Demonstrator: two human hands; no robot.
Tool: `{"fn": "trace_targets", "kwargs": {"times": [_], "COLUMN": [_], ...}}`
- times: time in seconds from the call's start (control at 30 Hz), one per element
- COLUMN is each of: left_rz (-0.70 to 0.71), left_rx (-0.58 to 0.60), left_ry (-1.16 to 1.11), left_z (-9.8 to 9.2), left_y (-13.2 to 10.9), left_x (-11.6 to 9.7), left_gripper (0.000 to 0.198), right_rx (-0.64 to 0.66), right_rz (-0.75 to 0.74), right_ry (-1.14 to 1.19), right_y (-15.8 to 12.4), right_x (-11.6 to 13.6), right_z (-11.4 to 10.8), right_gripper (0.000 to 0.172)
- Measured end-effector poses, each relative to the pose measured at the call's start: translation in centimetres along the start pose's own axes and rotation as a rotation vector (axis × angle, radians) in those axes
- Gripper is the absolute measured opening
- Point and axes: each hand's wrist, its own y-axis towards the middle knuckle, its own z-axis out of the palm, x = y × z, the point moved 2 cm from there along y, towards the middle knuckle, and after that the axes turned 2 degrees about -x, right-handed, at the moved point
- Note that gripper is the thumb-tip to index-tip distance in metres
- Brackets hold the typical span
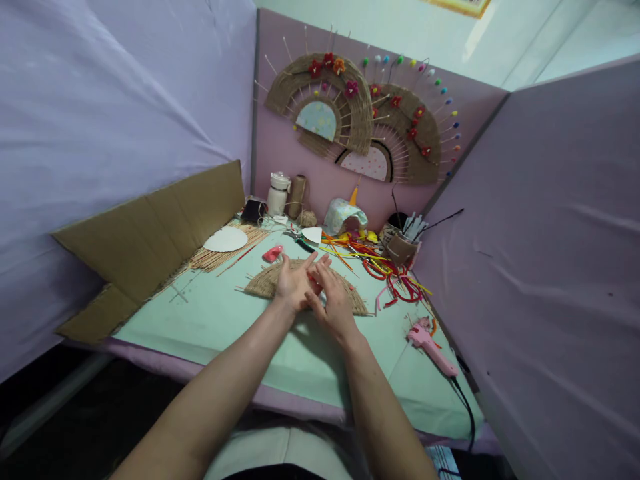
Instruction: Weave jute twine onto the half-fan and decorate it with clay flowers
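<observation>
My left hand (pixel 294 283) is stretched out over a woven straw half-disc (pixel 260 283) on the green table top (pixel 210 320), fingers straight and palm turned to the right. Against that palm my right hand (pixel 334 305) presses its bent fingers, with a small red piece (pixel 313 279) between the two hands. How the red piece is shaped is hidden by the fingers.
A pink glue gun (pixel 431 345) with a black cord lies at the right. Red and yellow strips (pixel 387 270), scissors (pixel 299 239), a white paper disc (pixel 225 239), thin sticks (pixel 227 253), a twine spool (pixel 297 197) and a cup of sticks (pixel 403 247) lie behind. Cardboard (pixel 150 233) leans at the left.
</observation>
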Motion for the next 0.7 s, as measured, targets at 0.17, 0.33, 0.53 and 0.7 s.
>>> {"fn": "trace_targets", "kwargs": {"times": [0.17,0.33,0.53,0.7], "left_rz": [0.005,0.012,-0.016,-0.021], "left_rx": [-0.022,-0.066,-0.104,-0.066], "left_ry": [-0.001,0.014,0.067,0.081], "left_z": [-0.2,-0.3,-0.6,-0.8], "left_y": [0.2,0.3,0.8,0.8], "left_x": [0.0,-0.1,0.7,0.5], "left_gripper": [0.072,0.073,0.073,0.074], "right_rx": [0.086,0.037,-0.043,-0.143], "right_rz": [-0.066,0.002,0.091,0.191], "right_ry": [0.018,0.074,0.240,0.245], "right_y": [-0.1,-0.1,0.0,-0.1], "right_x": [0.5,0.0,-0.4,-0.9], "right_z": [0.2,0.0,-0.1,-0.7], "right_gripper": [0.056,0.053,0.055,0.041]}}
